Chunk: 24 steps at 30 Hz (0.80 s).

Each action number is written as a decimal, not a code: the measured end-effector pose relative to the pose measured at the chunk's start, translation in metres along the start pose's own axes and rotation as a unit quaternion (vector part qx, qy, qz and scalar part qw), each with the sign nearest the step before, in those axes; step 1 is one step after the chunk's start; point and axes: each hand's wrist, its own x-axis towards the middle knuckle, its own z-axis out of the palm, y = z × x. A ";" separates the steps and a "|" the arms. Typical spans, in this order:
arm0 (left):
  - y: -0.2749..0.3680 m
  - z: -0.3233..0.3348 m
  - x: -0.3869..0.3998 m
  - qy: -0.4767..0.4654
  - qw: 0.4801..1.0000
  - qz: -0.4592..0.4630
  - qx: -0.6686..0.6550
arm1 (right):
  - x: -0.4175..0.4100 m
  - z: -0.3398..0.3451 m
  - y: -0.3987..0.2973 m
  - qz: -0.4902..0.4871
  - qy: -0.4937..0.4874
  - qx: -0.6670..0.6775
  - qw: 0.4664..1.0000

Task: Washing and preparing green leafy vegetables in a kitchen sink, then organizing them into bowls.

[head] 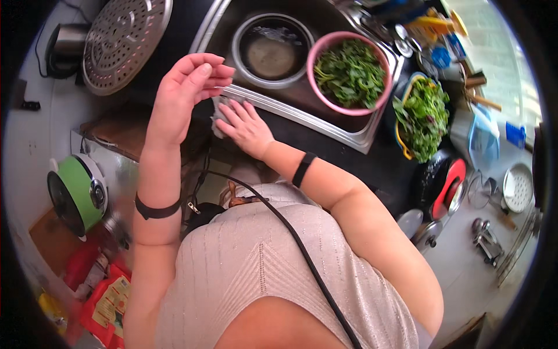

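My right hand (246,126) presses down on a crumpled grey cloth (219,124), fingers spread over it, on the dark countertop (301,124) by the near-left corner of the sink. Raised above the counter to the left, my left hand (187,85) has loosely curved fingers and holds nothing. Inside the stainless-steel sink (287,103) sits a round metal basin (237,56) with water in it. Beside that basin, a pink plastic basin (312,72) is full of leafy greens (351,74).
A yellow-rimmed basket (399,135) of greens (423,115) stands right of the sink. A perforated metal steamer plate (124,43) leans at upper left. Further left is a green-and-white appliance (78,196). A black cable (287,224) crosses my chest.
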 end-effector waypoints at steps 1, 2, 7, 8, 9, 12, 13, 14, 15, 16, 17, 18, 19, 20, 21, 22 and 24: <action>-0.001 0.012 -0.002 -0.006 1.000 -0.010 0.006 | -0.023 -0.007 0.006 0.012 0.007 -0.002 1.000; -0.002 0.023 -0.003 -0.019 1.000 -0.012 0.011 | -0.046 -0.013 0.012 0.026 0.004 -0.007 1.000; 0.004 0.081 -0.004 -0.081 0.996 -0.028 0.035 | -0.160 -0.046 0.042 0.105 0.010 -0.043 0.993; 0.004 0.092 -0.005 -0.093 0.995 -0.023 0.035 | -0.181 -0.054 0.048 0.118 0.017 -0.041 0.992; 0.004 0.104 -0.005 -0.106 0.993 -0.021 0.041 | -0.201 -0.064 0.053 0.139 0.003 -0.049 0.989; 0.006 0.136 -0.008 -0.122 0.992 -0.017 0.024 | -0.258 -0.082 0.061 0.211 0.015 -0.065 0.975; 0.006 0.144 -0.010 -0.133 0.991 -0.013 0.028 | -0.275 -0.085 0.064 0.219 0.022 -0.070 0.973; 0.005 0.151 -0.012 -0.136 0.990 -0.022 0.021 | -0.290 -0.087 0.065 0.245 0.021 -0.082 0.966; 0.004 0.158 -0.013 -0.141 0.989 -0.031 0.014 | -0.303 -0.091 0.068 0.271 0.020 -0.096 0.957; 0.003 0.162 -0.014 -0.153 0.987 -0.043 0.022 | -0.312 -0.096 0.069 0.277 0.052 -0.109 0.953; 0.004 0.166 -0.016 -0.164 0.985 -0.038 0.025 | -0.322 -0.097 0.075 0.284 0.059 -0.115 0.950; 0.003 0.169 -0.019 -0.164 0.985 -0.041 0.029 | -0.330 -0.099 0.082 0.310 0.092 -0.093 0.942; 0.003 0.173 -0.021 -0.162 0.985 -0.044 0.032 | -0.339 -0.101 0.087 0.335 0.124 -0.070 0.931; 0.003 0.177 -0.023 -0.162 0.985 -0.047 0.035 | -0.351 -0.106 0.090 0.376 0.159 -0.054 0.911; 0.004 0.179 -0.025 -0.171 0.984 -0.041 0.038 | -0.364 -0.111 0.099 0.416 0.179 -0.044 0.891; 0.006 0.180 -0.027 -0.170 0.984 -0.042 0.041 | -0.380 -0.115 0.106 0.445 0.228 -0.071 0.863; 0.008 0.182 -0.027 -0.166 0.984 -0.044 0.050 | -0.409 -0.118 0.123 0.537 0.277 -0.136 0.785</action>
